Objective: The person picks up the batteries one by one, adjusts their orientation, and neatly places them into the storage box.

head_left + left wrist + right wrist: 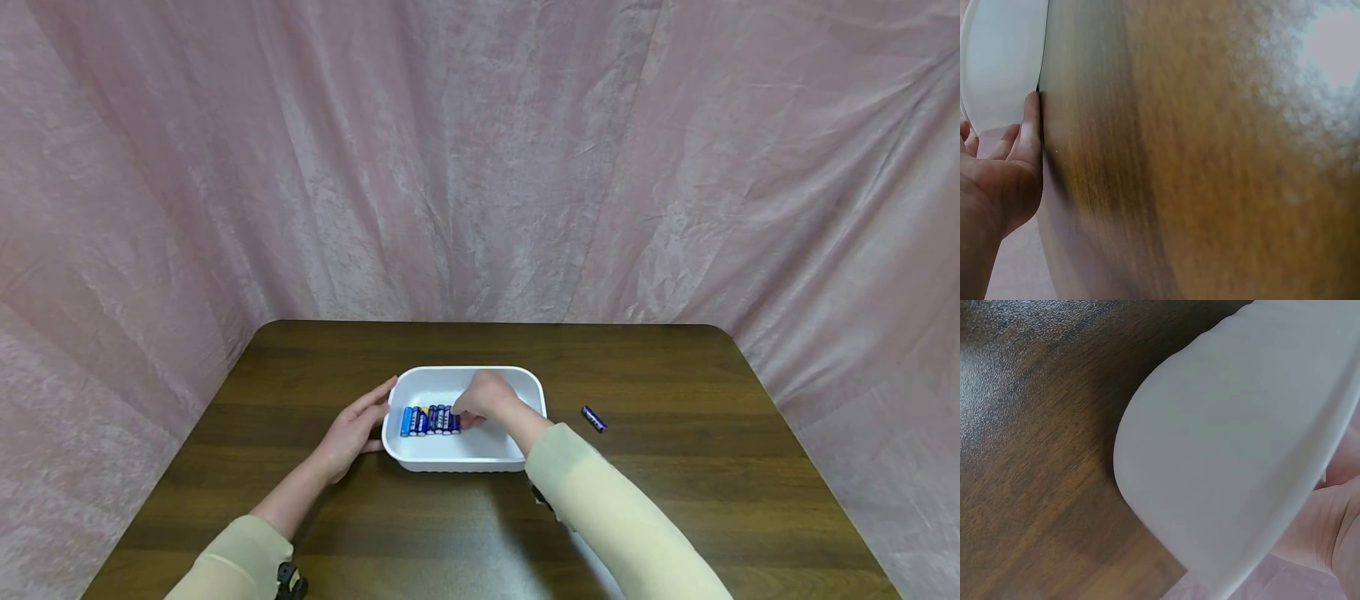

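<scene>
A white plastic basin (465, 462) stands on the wooden table, with a side-by-side row of several batteries (431, 421) in it, mostly dark blue, one light blue at the left end. My left hand (352, 433) rests against the basin's left side, its fingers extended along the wall and rim. Reaching over the basin's right side, my right hand (483, 398) pinches the dark blue battery (455, 423) at the row's right end. In the right wrist view the basin wall (1210, 450) hides most of that hand's fingers.
One loose dark blue battery (593, 418) lies on the table (675, 467) to the right of the basin. Pink curtains (465, 167) hang behind the table and at both sides.
</scene>
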Action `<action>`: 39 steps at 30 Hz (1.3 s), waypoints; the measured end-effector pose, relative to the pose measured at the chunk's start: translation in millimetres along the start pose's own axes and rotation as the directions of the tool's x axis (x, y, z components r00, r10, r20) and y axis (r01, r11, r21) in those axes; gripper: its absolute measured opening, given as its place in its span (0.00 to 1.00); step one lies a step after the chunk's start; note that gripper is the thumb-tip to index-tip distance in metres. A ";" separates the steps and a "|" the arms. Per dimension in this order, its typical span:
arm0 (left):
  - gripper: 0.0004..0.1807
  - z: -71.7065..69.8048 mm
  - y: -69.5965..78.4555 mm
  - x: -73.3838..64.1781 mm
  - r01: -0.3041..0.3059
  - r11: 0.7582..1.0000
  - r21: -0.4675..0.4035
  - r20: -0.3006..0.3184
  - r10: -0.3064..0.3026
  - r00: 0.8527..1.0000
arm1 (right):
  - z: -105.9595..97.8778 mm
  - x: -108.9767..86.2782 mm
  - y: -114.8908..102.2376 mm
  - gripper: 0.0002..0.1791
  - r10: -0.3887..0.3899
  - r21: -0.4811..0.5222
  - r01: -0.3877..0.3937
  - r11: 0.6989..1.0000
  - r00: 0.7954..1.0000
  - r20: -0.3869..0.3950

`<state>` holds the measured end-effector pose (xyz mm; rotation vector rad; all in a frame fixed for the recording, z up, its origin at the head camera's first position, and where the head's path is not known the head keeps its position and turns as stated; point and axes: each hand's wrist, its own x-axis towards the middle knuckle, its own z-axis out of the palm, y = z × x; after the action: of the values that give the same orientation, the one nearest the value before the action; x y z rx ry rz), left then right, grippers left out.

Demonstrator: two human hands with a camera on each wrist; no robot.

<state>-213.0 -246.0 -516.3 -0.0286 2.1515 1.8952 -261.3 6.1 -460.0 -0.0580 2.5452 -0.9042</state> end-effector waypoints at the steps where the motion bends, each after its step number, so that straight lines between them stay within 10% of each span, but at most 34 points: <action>1: 0.28 -0.1 -0.1 0.0 0.000 1.000 0.001 0.001 0.000 1.000 | -0.3 0.0 0.1 0.11 0.000 -0.002 0.000 1.000 1.000 0.002; 39: 0.28 0.9 0.4 -1.2 0.002 1.000 -0.001 -0.003 -0.002 1.000 | -35.2 -29.2 -6.5 0.10 -0.167 -0.166 0.152 0.974 0.983 -0.078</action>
<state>-211.7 -245.3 -515.7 -0.0339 2.1516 1.8957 -250.2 27.1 -420.4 -0.2792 2.7258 -0.7750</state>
